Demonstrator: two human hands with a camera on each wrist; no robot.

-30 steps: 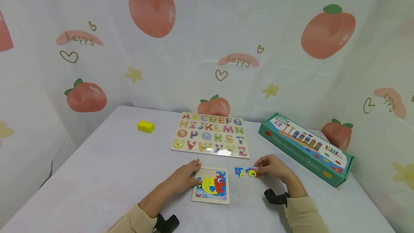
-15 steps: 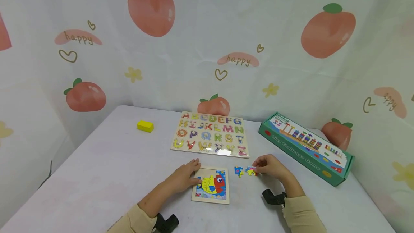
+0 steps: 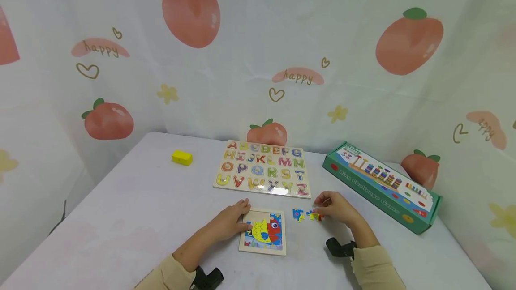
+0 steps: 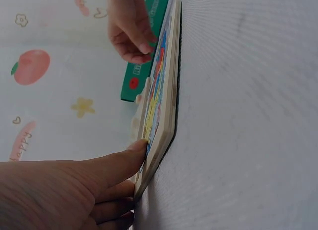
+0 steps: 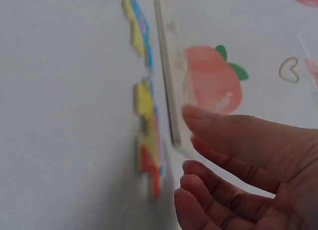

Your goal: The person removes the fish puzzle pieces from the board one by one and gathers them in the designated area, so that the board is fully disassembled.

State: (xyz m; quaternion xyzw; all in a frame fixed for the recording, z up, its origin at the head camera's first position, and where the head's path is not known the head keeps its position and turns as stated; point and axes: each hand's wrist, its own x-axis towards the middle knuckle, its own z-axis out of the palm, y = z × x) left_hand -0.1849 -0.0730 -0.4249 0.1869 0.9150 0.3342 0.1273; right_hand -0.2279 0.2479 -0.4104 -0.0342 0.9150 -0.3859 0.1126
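A wooden-framed fish jigsaw puzzle (image 3: 264,232) lies flat on the table, its upper left part bare wood. My left hand (image 3: 227,221) holds its left side; in the left wrist view the thumb presses on the frame while the other fingers sit along the edge. To the right lie a blue-and-yellow puzzle piece (image 3: 297,214) and, beside it, several-coloured puzzle pieces (image 5: 149,125) close together. Over these hovers my right hand (image 3: 337,208), fingers loosely bent; the right wrist view shows a gap between its fingertips and the pieces.
Behind the puzzle lies an alphabet board (image 3: 262,169) with knobbed letters. A green Ring Challenge Game box (image 3: 383,187) stands at the right, and a yellow block (image 3: 182,158) at the back left. A fruit-print cloth (image 3: 225,79) hangs behind the white table (image 3: 133,218).
My right hand has shifted slightly left and come off the pieces, leaving more of their red end showing. The left hand and the framed puzzle have stayed put.
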